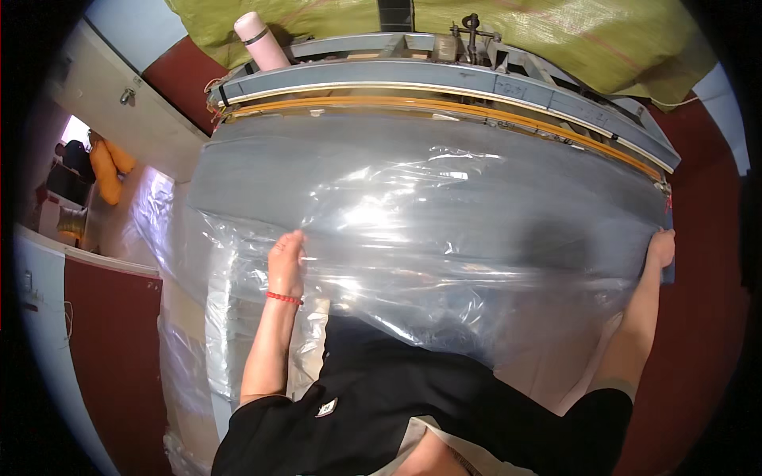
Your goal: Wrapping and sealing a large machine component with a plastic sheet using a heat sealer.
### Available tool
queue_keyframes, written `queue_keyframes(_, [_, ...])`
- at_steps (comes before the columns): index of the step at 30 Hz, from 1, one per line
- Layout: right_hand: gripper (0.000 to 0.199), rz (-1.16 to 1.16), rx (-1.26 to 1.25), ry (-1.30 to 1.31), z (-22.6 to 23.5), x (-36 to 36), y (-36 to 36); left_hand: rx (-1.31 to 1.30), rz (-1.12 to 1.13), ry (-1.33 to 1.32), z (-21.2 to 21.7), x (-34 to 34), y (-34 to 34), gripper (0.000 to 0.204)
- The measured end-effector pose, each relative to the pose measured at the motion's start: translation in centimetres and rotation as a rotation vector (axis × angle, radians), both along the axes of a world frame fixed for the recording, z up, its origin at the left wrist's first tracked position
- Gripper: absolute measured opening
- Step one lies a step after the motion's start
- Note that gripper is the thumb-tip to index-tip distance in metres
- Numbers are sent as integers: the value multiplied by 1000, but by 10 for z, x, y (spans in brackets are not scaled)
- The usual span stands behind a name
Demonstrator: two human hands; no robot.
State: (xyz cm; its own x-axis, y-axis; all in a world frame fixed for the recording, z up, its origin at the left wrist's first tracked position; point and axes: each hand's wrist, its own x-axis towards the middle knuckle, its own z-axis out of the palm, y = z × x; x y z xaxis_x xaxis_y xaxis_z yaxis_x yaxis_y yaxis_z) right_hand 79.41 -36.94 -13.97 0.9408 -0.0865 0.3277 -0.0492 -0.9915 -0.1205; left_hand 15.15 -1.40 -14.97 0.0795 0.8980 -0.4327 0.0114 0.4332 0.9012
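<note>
A wide sheet of clear plastic film [381, 262] lies over a grey work surface [262, 163] and hangs down toward my body, wrinkled and shiny. My left hand [286, 258], a red bracelet at its wrist, is closed on the film left of the middle. At the far right, my right hand [661, 247] grips the film by its side edge, near the end of the surface. Between the hands the film runs in sideways creases. The fingertips of both hands are partly hidden.
Behind the surface, a long grey metal beam [397, 73] and orange strips [381, 103] span a machine frame. A pink roll [262, 44] leans there, before yellow-green woven sheeting [556, 32]. More film [186, 357] hangs at left, near a door [127, 87] and orange bags [107, 170].
</note>
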Motion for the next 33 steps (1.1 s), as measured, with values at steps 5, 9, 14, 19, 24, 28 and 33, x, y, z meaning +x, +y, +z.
queue_keyframes(5, [30, -13, 19, 12, 2, -1, -1, 89, -34, -34, -29, -13, -4, 14])
queue_keyframes(9, [31, -32, 9, 2, 2, 0, 0, 784, 83, 416, -4, 3, 3, 9])
queue_keyframes(14, [31, -24, 14, 7, -2, 4, -3, 1286, -650, 678, 30, 49, 40, 44])
queue_keyframes(19, [31, -8, 33, -46, 0, 0, -3, 1308, -806, 886, 25, 76, 65, 55])
queue_keyframes(24, [31, 5, 22, -31, -5, 6, -8, 1290, -803, 959, 19, 69, 64, 55])
queue_keyframes(28, [31, 36, -4, -67, -32, 44, -29, 1341, -715, 898, 18, 68, 65, 55])
queue_keyframes(33, [29, 249, -177, -365, -58, 87, -55, 1286, -694, 846, 21, 63, 65, 52])
